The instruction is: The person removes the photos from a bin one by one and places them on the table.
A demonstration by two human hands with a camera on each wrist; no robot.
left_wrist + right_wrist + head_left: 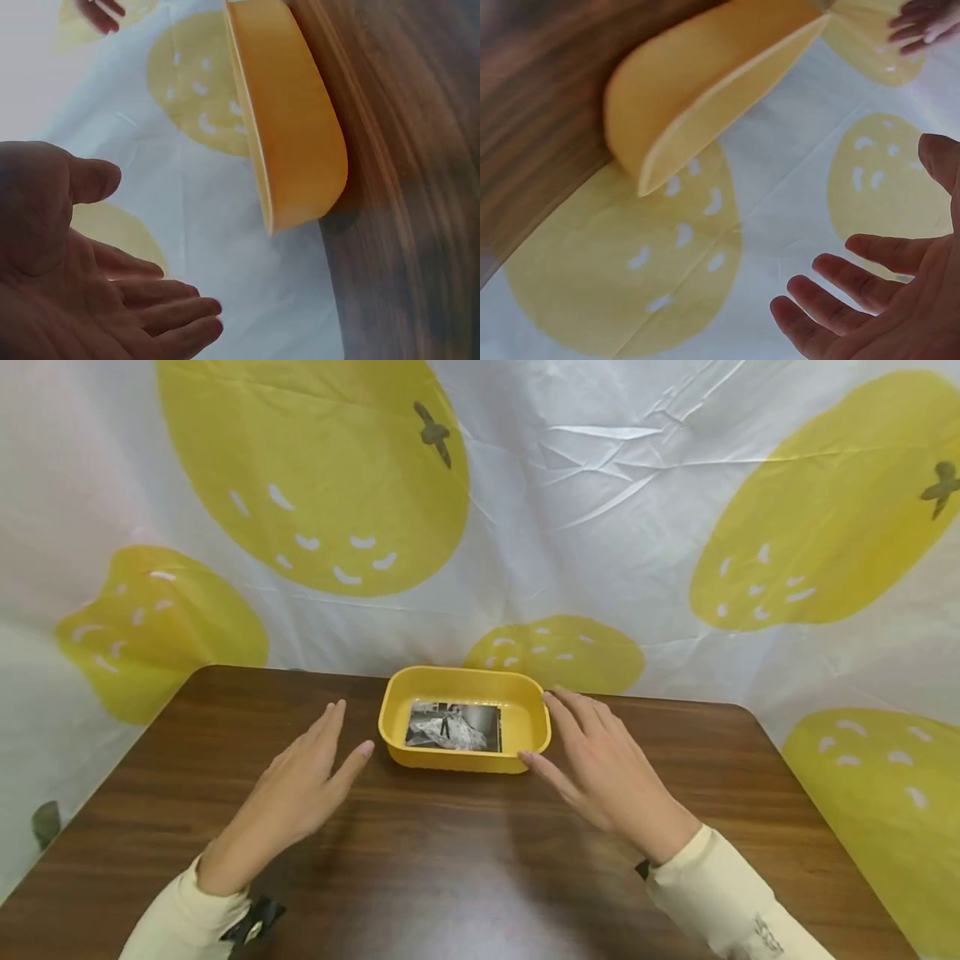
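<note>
A yellow plastic tray (525,710) stands on the brown wooden table (450,860) near its far edge. A black-and-white photograph (453,727) lies flat inside it. My left hand (307,781) hovers just left of the tray, fingers straight, holding nothing. My right hand (592,760) is just right of the tray, fingers spread, its fingertips close to the tray's right rim. The left wrist view shows my left palm (82,262) open beside the tray (292,127). The right wrist view shows my right hand (885,300) open near the tray (697,82).
A white cloth with large yellow fruit shapes (315,468) hangs behind the table. The table's rounded far corners (742,710) lie on both sides of the tray. Cream sleeves (727,893) cover both forearms.
</note>
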